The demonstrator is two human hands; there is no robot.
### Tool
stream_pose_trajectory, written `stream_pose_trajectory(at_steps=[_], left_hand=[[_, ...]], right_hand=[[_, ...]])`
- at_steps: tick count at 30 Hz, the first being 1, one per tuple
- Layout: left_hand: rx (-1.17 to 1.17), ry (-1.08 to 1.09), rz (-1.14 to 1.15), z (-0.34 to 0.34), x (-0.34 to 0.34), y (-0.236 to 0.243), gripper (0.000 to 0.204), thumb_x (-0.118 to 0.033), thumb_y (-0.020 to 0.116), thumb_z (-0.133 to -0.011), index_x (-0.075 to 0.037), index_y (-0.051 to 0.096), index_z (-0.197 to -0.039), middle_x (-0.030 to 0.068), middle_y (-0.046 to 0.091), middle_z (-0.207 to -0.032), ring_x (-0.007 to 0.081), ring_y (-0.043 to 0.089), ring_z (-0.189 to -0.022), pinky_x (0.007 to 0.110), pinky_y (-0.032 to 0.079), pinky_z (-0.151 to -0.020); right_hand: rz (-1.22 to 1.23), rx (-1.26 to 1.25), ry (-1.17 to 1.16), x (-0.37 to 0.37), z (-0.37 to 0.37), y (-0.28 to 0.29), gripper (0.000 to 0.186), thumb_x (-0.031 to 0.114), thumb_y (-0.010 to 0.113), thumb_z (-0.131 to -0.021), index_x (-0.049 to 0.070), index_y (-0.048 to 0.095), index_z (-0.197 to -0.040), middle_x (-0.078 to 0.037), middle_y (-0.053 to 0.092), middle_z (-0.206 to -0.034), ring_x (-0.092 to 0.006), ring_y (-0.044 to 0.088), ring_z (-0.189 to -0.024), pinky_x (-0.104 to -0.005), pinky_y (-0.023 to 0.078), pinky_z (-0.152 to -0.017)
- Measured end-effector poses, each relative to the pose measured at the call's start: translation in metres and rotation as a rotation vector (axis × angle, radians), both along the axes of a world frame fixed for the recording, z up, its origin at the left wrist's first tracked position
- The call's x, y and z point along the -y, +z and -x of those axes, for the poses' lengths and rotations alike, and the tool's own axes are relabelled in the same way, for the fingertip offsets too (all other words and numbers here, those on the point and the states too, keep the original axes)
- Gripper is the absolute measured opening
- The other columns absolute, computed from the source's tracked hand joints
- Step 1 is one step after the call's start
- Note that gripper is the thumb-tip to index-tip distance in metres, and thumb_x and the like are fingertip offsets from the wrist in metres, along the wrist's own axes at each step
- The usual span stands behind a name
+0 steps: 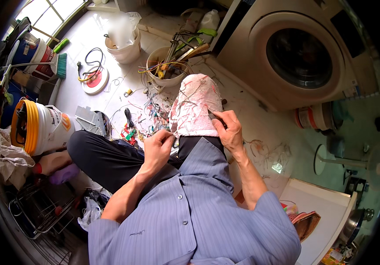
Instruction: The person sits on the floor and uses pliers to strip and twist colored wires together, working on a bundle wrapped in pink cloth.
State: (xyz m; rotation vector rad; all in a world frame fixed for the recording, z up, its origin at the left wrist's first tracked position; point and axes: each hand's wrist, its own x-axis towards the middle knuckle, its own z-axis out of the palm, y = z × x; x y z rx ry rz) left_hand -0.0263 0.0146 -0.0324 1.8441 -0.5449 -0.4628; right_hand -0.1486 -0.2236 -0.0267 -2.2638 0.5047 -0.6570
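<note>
The pink cloth [195, 115] lies draped over the person's raised right knee, its near hem across the dark trousers [106, 152]. It looks light, limp and soft, with a towel-like nap that should grip rather than slip, and nothing about it seems fragile. The thin wire strands [193, 90] scattered on top are likelier to be trouble: they look springy and would probably slide off if the cloth were tipped. The near corners look the best places to take hold.

Its long axis runs away from the person along the leg, the rounded far end pointing beyond the knee, between the white tool bucket [168, 82] and the washing machine [243, 66].

The left hand [157, 148] is curled at the near left corner; the right hand [228, 130] has thumb and fingers drawn together at the right edge, beside a small dark piece [211, 114]. At this scale, I cannot tell what either one grips.
</note>
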Motion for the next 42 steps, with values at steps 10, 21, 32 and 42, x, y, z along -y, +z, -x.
stream_pose_trajectory(at_steps=[10, 21, 32, 42], left_hand=[[-0.363, -0.092, -0.059, -0.015, 0.074, 0.005, 0.019, -0.013, 0.065, -0.088, 0.004, 0.073, -0.09, 0.0062, 0.068, -0.071, 0.0112, 0.06, -0.067, 0.03, 0.049, -0.065], [-0.38, -0.116, -0.021, -0.016, 0.084, -0.01, 0.016, -0.01, 0.065, -0.088, 0.005, 0.07, -0.087, 0.0041, 0.068, -0.074, 0.0095, 0.059, -0.067, 0.028, 0.048, -0.063], [-0.773, -0.032, 0.116, -0.023, 0.074, 0.0, 0.011, -0.01, 0.067, -0.086, -0.001, 0.071, -0.08, -0.0019, 0.063, -0.069, 0.0059, 0.051, -0.062, 0.024, 0.039, -0.057], [-0.46, -0.161, 0.071, -0.018, 0.071, 0.017, 0.016, -0.013, 0.07, -0.091, 0.002, 0.075, -0.095, -0.0008, 0.069, -0.073, 0.0065, 0.055, -0.063, 0.024, 0.043, -0.057]], right_hand=[[-0.293, 0.049, -0.107, 0.004, -0.011, 0.017, 0.022, 0.012, 0.073, -0.09, 0.002, 0.072, -0.11, -0.01, 0.067, -0.097, -0.0202, 0.065, -0.083, -0.0317, 0.052, -0.075], [0.2, -0.111, 0.06, -0.006, -0.022, 0.012, 0.024, 0.014, 0.078, -0.083, 0.005, 0.073, -0.105, -0.01, 0.065, -0.094, -0.0307, 0.066, -0.081, -0.0392, 0.055, -0.07], [-0.022, -0.089, 0.171, 0.004, -0.016, 0.02, 0.026, 0.016, 0.081, -0.08, 0.004, 0.072, -0.102, -0.01, 0.065, -0.095, -0.0266, 0.065, -0.077, -0.0365, 0.053, -0.066], [0.029, -0.019, 0.328, 0.01, -0.034, 0.062, 0.022, 0.008, 0.076, -0.076, 0.004, 0.074, -0.098, -0.011, 0.068, -0.094, -0.0308, 0.069, -0.082, -0.0381, 0.056, -0.072]])
